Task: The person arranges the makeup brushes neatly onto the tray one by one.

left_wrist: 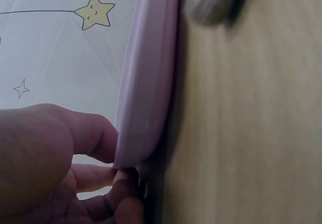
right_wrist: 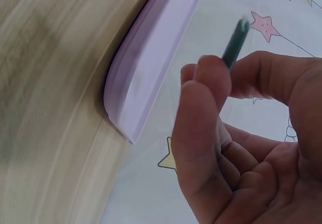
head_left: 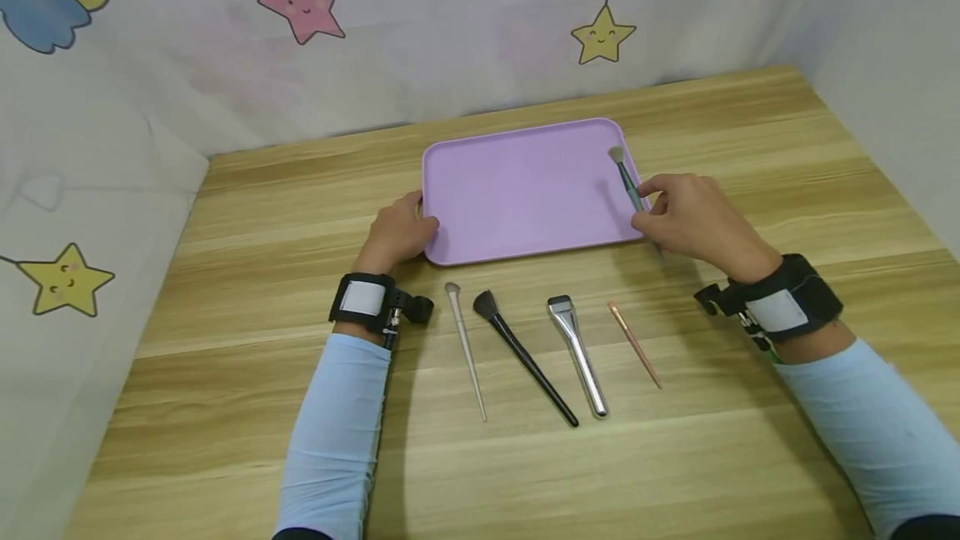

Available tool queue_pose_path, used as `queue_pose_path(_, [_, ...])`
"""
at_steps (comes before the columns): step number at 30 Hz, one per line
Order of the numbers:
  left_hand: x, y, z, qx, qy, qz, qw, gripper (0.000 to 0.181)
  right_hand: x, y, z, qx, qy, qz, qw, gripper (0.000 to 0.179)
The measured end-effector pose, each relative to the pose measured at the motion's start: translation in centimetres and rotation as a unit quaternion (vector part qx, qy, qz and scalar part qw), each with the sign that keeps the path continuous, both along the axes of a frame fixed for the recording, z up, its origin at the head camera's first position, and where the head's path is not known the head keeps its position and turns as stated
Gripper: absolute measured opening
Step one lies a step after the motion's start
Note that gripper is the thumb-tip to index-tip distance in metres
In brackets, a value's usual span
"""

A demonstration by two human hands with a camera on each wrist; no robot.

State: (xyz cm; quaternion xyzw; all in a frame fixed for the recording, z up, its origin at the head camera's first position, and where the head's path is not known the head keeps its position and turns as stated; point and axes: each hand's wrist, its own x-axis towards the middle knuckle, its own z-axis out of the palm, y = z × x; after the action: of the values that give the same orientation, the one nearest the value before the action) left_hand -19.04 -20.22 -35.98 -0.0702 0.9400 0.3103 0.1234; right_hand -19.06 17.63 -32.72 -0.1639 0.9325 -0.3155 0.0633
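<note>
Green brush (head_left: 627,179) pinched by fingers of right hand (head_left: 697,213) above right side of tray (head_left: 517,190); fingers of left hand (head_left: 396,232) grip its left rim, presumably for steadiness.

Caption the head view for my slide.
Left hand grips a lilac tray, right hand holds a green-handled makeup brush, four more brushes on the table.

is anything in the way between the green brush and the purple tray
Nothing visible: the right hand holds the green brush over the right end of the purple tray; the left hand grips the opposite end.
</note>
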Motion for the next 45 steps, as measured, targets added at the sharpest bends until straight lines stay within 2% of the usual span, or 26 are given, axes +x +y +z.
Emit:
queue_pose_path(12, [0.1, 0.0, 0.0, -0.008, 0.003, -0.002, 1.0, 0.068, -1.0, 0.4, 0.0, -0.001, 0.004, 0.019, 0.9998, 0.038])
queue_pose_path(23, [0.1, -0.2, 0.0, -0.009, 0.006, -0.001, 0.9999, 0.068, -1.7, 0.1, -0.5, -0.018, 0.004, 0.015, 0.9997, 0.039])
queue_pose_path(45, [0.3, -0.2, 0.1, -0.001, 0.015, -0.002, 0.9999, 0.068, -3.6, -0.8, -1.6, 0.014, -0.005, -0.003, 0.9999, 0.04])
